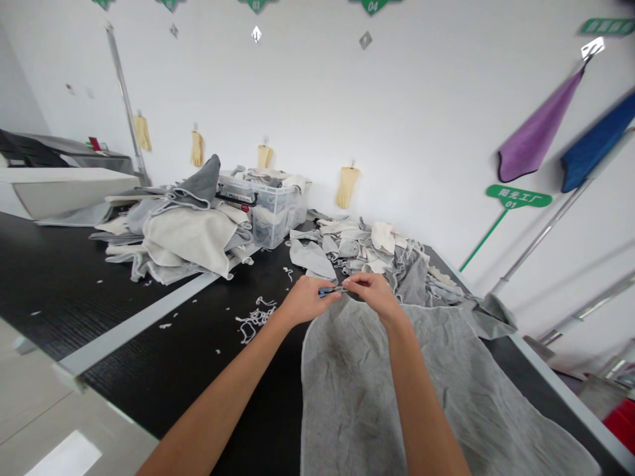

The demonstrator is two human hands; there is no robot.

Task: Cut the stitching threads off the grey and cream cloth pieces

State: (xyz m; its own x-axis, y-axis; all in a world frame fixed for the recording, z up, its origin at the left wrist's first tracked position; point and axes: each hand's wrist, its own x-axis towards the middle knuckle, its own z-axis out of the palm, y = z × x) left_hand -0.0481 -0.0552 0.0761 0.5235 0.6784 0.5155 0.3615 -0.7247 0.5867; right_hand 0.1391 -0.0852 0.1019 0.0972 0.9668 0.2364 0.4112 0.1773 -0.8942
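A large grey cloth with a pale stitched edge lies spread on the black table beneath my arms. My left hand is closed around small blue-handled thread snips, whose metal tips point right, at the cloth's far left corner. Fingers pinched, my right hand grips the cloth's edge at that same corner, close to the snips' tips. Whether a loose thread is also between its fingers is too small to tell.
White thread scraps litter the black table left of my hands. Beyond them sit a stack of grey and white cloths, a clear plastic bin and a heap of cloth pieces. Yellow gloves hang on the wall.
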